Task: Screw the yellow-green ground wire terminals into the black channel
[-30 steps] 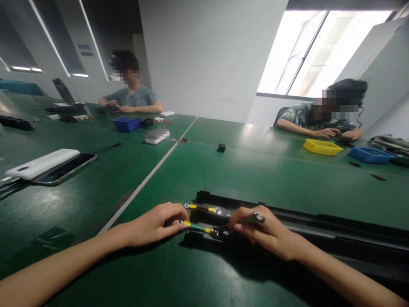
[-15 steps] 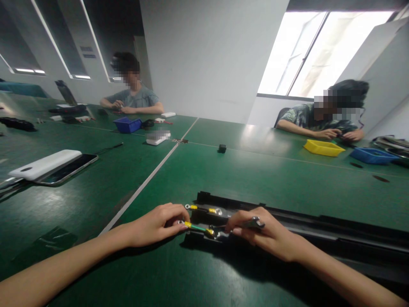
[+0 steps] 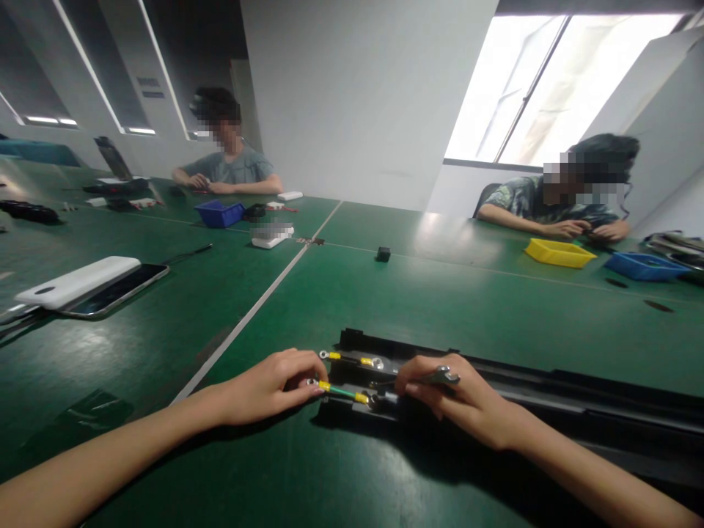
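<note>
"What's that green wire (image 3: 344, 393) doing?"
"It's stretching from the fingertips of the left hand (image 3: 281, 380) into the open end of a long black channel (image 3: 404, 347), wearing a yellow sleeve and metal ring at each end."
"And the black wire (image 3: 350, 358)?"
"It's lying just beyond, nearly parallel, wearing yellow sleeves too, one ring jutting past the channel's end."
"That silver tool (image 3: 444, 375)?"
"The right hand (image 3: 459, 400) is gripping it; its shiny head is poking out over the fingers."
</note>
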Tool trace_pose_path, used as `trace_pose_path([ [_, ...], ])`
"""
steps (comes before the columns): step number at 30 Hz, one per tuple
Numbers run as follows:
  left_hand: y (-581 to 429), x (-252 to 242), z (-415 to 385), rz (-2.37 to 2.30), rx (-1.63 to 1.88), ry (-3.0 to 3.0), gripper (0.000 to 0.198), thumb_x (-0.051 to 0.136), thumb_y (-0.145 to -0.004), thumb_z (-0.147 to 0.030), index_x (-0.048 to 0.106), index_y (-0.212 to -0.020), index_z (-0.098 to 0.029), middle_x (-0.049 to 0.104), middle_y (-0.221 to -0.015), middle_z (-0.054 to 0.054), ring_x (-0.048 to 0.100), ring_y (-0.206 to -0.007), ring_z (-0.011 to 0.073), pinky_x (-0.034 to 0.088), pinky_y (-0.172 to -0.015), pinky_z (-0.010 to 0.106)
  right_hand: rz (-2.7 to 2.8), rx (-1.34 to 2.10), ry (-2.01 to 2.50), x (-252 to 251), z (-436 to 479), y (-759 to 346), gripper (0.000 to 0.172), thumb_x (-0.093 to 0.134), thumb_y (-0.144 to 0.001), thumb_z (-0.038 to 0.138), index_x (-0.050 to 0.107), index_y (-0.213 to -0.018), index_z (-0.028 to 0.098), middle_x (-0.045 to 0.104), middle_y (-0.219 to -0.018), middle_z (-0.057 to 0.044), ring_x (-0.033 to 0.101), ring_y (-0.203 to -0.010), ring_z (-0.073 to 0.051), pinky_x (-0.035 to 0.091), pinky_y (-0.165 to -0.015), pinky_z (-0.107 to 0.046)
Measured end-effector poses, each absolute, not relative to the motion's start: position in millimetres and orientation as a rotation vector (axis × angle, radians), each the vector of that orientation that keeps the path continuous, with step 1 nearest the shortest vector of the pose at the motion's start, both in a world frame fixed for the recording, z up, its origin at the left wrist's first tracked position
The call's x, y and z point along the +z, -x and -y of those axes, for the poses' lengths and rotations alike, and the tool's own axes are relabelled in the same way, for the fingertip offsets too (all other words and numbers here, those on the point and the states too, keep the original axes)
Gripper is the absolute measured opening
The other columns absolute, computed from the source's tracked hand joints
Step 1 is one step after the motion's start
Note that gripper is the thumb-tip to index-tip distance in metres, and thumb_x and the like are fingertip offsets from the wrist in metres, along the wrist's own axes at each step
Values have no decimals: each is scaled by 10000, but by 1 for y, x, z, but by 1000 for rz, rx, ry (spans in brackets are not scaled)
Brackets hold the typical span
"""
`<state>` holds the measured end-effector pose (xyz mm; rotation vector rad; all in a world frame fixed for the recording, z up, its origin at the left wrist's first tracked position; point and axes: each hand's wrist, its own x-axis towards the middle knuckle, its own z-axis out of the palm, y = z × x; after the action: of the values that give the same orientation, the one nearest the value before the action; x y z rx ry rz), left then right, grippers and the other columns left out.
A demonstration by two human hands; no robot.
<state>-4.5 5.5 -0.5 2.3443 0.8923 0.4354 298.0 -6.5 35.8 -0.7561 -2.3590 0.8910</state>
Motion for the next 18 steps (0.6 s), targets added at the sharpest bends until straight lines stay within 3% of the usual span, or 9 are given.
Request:
trace_pose_path([
  [11, 4, -1, -5, -895, 438, -2346, 75, 525, -946, -216, 586, -961, -174, 565, -817, -3, 521, -733, 157, 376, -686, 244, 2434, 881, 631, 35, 5, -298, 171, 462, -962, 199, 624, -986, 151, 639, -761, -8, 523, -565, -74, 421, -605, -176],
  [18, 5, -2, -5, -895, 449, -2335, 65, 533, -940, -204, 588, -955, -173, 562, -819, -4, 527, -734, 154, 380, -680, 236, 2390, 915, 662, 37, 6, -299, 202, 461, -965, 227, 634, -929, 129, 584, -688, 0, 496, -528, -72, 408, -554, -173],
])
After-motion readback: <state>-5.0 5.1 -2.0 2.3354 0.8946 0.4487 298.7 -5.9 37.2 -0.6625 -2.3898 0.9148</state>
